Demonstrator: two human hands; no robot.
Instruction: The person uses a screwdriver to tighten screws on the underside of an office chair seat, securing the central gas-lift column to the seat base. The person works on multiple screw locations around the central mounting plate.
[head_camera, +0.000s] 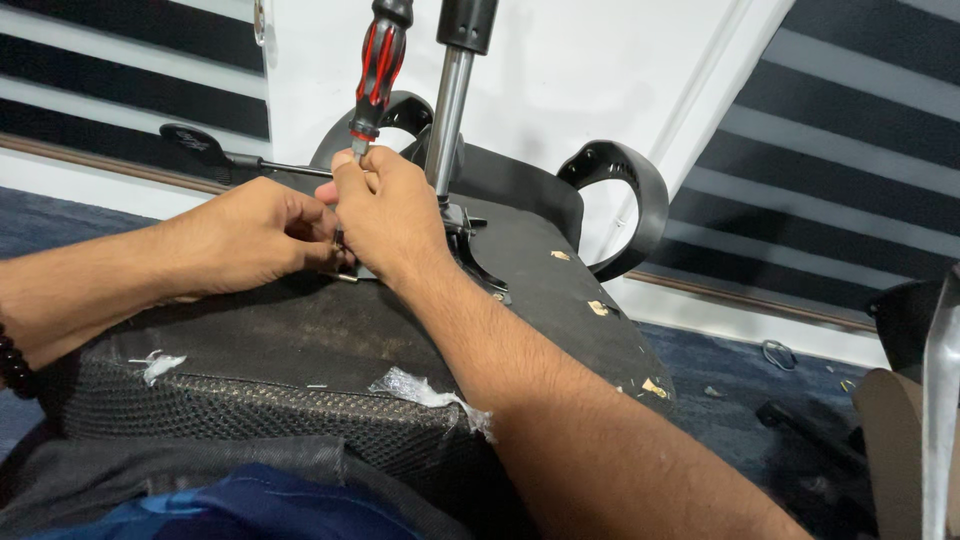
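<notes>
right hand (385, 215) gripping screwdriver (378, 70), seat edge (300, 410) near

I cannot see the screwdriver (379, 62) tip behind my right hand (385, 215); the frame cuts its handle top.

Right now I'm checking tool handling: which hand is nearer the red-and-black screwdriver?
Right. The right hand grips the screwdriver at the base of its handle; the left hand sits lower and to the side, fingertips beside the right hand.
</notes>
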